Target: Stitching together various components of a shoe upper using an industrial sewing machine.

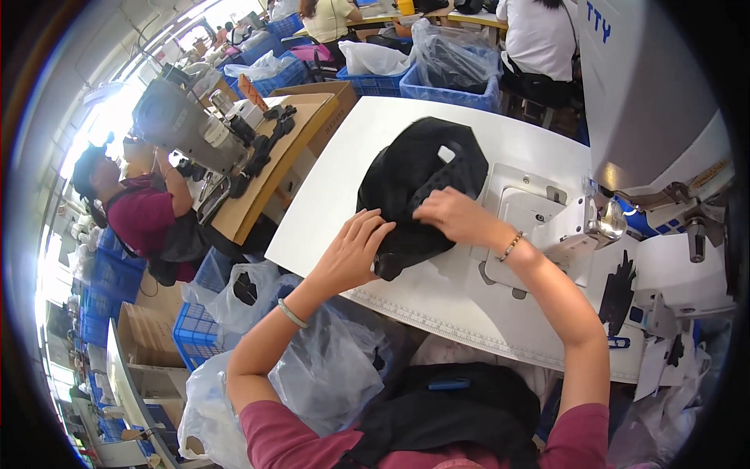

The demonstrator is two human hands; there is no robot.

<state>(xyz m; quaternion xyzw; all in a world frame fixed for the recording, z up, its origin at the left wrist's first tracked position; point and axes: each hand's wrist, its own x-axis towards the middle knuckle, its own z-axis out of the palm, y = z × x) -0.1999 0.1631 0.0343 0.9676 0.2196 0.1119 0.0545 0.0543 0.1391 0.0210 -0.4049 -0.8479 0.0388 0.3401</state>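
Observation:
A black, rounded fabric piece [422, 176], shaped somewhat like a cap, lies on the white sewing table. It bears a small white spot; whether that is a patch or a hole I cannot tell. My left hand [355, 248] holds its near left edge with bent fingers, the thumb hidden. Over its near right part, my right hand [455, 217] pinches the cloth with fingers closed. A sewing machine [574, 223] stands just right of the cloth, its needle area beside my right forearm.
A ruler strip [453, 332] runs along the near edge of the white table [320, 211]. Black gloves [619, 293] lie at the right. Plastic bags [328, 375] and a blue crate [195, 336] stand below left. Another person [148, 211] works at a machine on the left.

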